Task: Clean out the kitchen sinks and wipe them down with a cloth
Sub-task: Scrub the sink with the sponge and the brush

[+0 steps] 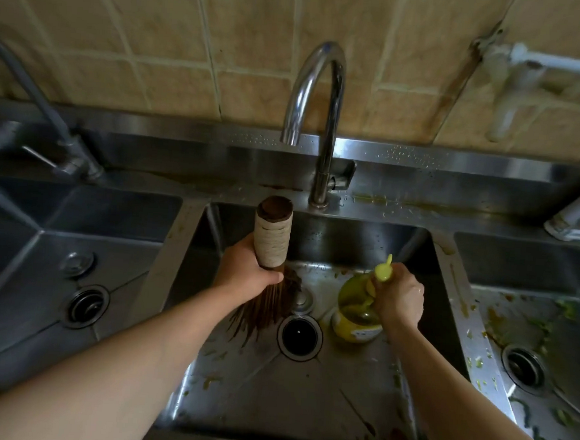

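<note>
- Steel all round: three sinks in a row, and I am working over the middle sink (pixel 304 392), under the tap (pixel 318 118).
- My left hand (pixel 247 271) grips the brush (pixel 271 253) with fingers curled tight round the base of its wrapped handle; the bristles fan down to the floor beside the drain (pixel 299 337), which I judge is the angle for scrubbing toward the hole.
- My right hand (pixel 398 296) wraps the neck of the bottle (pixel 357 310), fingers closed round it just under the yellow cap. The bottle stands close to the drain, seemingly on the sink floor, and holds a yellow-green liquid, likely detergent; I cannot tell how full it is.
- Middle sink contents: scattered food scraps, a few stray bristles toward the front, and wet smears.
- Right sink (pixel 548 341) holds more scraps, green and orange bits round its drain.
- Left sink (pixel 72 273) looks far cleaner.
- No cloth is in view, so wiping looks some way off.
</note>
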Available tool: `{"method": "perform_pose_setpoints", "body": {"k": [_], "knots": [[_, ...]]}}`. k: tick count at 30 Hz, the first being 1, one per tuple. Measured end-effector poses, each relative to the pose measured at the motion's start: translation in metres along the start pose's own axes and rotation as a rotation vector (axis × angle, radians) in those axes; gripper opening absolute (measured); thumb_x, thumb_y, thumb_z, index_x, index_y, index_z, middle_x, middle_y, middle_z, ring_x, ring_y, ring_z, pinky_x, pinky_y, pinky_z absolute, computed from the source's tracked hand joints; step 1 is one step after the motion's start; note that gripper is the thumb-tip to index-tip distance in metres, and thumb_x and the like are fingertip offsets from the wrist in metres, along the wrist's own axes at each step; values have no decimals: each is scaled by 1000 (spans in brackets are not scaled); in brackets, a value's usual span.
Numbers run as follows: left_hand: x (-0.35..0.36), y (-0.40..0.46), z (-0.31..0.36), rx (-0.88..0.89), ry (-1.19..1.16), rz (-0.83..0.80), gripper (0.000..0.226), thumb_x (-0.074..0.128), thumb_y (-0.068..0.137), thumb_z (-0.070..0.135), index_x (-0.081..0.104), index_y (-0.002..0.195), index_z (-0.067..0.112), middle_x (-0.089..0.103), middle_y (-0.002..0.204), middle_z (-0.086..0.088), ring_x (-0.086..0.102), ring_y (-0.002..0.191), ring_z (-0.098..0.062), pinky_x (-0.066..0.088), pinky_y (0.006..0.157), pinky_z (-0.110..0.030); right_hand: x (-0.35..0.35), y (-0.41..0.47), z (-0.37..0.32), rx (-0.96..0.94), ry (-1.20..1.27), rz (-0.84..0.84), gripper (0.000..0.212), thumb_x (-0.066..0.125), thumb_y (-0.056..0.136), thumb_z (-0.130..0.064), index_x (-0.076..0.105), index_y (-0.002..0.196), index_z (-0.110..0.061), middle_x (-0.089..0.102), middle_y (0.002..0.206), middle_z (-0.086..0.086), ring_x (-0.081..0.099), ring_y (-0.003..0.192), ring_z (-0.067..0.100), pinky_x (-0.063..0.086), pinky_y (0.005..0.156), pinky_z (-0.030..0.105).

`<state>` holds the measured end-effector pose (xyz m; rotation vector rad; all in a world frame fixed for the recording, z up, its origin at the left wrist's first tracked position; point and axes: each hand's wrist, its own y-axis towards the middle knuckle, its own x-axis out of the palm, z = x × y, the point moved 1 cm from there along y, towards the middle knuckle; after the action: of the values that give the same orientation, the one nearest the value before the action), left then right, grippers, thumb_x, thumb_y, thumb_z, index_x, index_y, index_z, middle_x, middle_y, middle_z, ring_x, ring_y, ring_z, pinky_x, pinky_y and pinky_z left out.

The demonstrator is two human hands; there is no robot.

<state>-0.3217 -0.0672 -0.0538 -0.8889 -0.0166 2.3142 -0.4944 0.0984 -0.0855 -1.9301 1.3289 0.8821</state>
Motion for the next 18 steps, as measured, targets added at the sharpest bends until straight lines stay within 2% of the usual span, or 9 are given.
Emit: {"method": "perform_pose_setpoints", "body": {"k": [2, 6, 9, 11, 12, 15, 18], "knots": [[-15, -9, 3, 10, -16, 18, 64, 84, 67, 14, 54, 123, 22, 60, 127, -1, 54, 121, -21, 41, 99, -32, -9, -8, -15, -57, 6, -11, 26, 55, 94, -30, 57, 110, -10, 61, 96, 12, 42, 78, 17, 37, 66, 31], [-48, -22, 12, 41, -63, 81, 63, 84, 65, 14, 55, 120, 20, 61, 123, -2, 56, 117, -20, 42, 94, -28, -29, -29, -47, -141, 58, -23, 33, 59, 92, -35, 57, 113, -10, 51, 92, 8, 45, 81, 21, 39, 70, 34], [-69, -33, 15, 30, -150, 187, 51, 85, 64, 15, 54, 103, 26, 60, 105, 6, 58, 103, -15, 43, 85, -25, -41, -44, -70, -190, 114, -54, 32, 61, 91, -34, 58, 111, -9, 61, 99, 14, 58, 92, 30, 51, 79, 44], [-77, -40, 14, 15, -202, 238, 48, 85, 64, 14, 51, 93, 31, 56, 97, 10, 56, 99, -12, 42, 82, -23, -48, -53, -83, -214, 134, -53, 29, 61, 91, -31, 59, 109, -8, 64, 101, 16, 60, 96, 34, 50, 84, 50], [-79, -43, 12, 6, -198, 230, 48, 85, 64, 14, 52, 95, 30, 57, 98, 10, 57, 100, -13, 42, 83, -24, -50, -57, -89, -230, 134, -53, 28, 61, 92, -30, 59, 107, -7, 64, 101, 17, 60, 97, 34, 50, 85, 51], [-77, -56, 1, -8, -77, 190, 53, 84, 66, 12, 55, 109, 23, 59, 104, 5, 58, 103, -18, 41, 83, -25, -54, -70, -102, -264, 99, -51, 27, 60, 92, -28, 59, 107, -6, 64, 103, 18, 58, 100, 36, 48, 86, 50], [-83, -63, -5, -13, -164, 279, 46, 85, 64, 13, 53, 95, 27, 57, 95, 9, 56, 91, -12, 41, 80, -24, -56, -79, -114, -288, 82, -53, 28, 59, 92, -30, 58, 110, -8, 63, 105, 17, 58, 100, 34, 48, 82, 43]]}}
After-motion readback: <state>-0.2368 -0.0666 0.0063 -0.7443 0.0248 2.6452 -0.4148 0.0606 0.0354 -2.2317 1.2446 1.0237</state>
